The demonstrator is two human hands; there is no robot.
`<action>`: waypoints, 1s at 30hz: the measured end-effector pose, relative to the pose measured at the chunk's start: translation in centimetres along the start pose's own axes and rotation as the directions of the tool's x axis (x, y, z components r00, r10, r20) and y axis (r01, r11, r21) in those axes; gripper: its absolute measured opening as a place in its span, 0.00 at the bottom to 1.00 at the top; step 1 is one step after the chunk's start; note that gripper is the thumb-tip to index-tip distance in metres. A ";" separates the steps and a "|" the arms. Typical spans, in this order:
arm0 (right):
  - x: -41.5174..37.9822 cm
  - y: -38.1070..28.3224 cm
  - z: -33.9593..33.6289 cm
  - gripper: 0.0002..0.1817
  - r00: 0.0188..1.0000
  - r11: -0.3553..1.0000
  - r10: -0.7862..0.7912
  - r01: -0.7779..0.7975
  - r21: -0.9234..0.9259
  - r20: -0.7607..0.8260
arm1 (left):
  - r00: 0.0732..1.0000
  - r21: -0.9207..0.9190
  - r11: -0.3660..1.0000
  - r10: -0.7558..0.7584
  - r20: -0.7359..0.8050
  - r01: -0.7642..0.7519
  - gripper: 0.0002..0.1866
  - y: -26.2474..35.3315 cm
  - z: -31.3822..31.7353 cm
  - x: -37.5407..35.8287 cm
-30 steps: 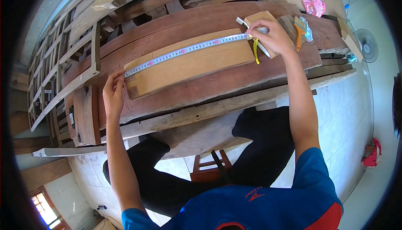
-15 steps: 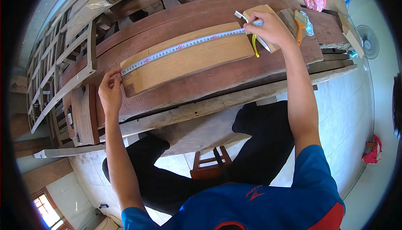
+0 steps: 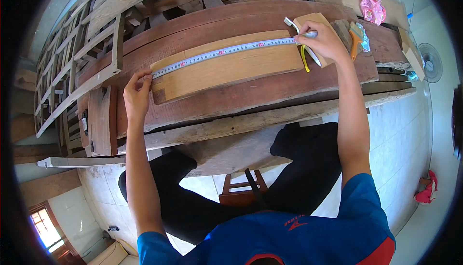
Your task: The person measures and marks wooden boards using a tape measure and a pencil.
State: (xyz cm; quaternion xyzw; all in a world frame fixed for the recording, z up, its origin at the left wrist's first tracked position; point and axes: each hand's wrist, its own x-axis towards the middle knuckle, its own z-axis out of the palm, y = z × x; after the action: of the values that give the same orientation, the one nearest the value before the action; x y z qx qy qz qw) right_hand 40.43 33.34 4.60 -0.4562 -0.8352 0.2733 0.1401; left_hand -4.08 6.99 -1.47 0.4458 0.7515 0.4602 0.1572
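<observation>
A pale wooden board (image 3: pixel 236 69) lies lengthwise on the reddish-brown planks. A white tape measure blade (image 3: pixel 222 52) is stretched along its upper part. At the board's left end, my left hand (image 3: pixel 137 96) is closed, its thumb and fingertips pinching the tape's end. My right hand (image 3: pixel 324 42) is closed on the tape measure beyond the board's right end; a silvery rounded part shows above the fingers. Beneath that hand are a yellow strip (image 3: pixel 305 58), a white curved piece (image 3: pixel 314 57) and a smaller wooden block (image 3: pixel 308 20). A white toothbrush (image 3: pixel 291 24) lies beside the block.
An orange-handled brush (image 3: pixel 355 40) and a pink crumpled wrapper (image 3: pixel 373 7) are at the right. A slatted wooden frame (image 3: pixel 77 72) stands at the left. Rough timber is stacked behind the planks (image 3: pixel 260 16). A small stool (image 3: pixel 245 188) is on the tiled floor below.
The whole view has shifted, so the board and both hands appear slightly farther right. Both hands keep their grip on the tape, which stays stretched over the board.
</observation>
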 end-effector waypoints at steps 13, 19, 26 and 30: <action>-1.2 0.2 1.2 0.18 0.987 0.995 -0.098 0.097 -0.011 -0.126 | 0.993 0.032 0.994 0.105 -0.057 -0.103 0.12 0.7 0.2 -0.3; -2.6 -0.7 1.0 0.18 0.940 0.973 -0.214 0.230 0.030 -0.267 | 0.983 -0.081 0.992 0.080 -0.163 -0.094 0.13 2.0 -1.1 -1.1; -4.5 -0.9 2.0 0.20 0.970 0.992 -0.120 0.124 0.004 -0.213 | 0.994 -0.146 0.989 0.010 -0.112 -0.027 0.14 0.7 -1.7 -3.3; -4.8 -1.0 2.0 0.21 0.971 0.990 -0.137 0.138 -0.007 -0.197 | 0.999 -0.224 0.974 -0.027 -0.047 0.016 0.16 0.5 -2.1 -4.0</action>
State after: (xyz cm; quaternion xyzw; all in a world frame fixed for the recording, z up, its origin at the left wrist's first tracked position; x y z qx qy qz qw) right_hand 41.34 28.21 3.63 -0.4217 -0.8459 0.2191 0.2420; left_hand -2.96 2.66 -0.65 0.4055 0.7033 0.5511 0.1929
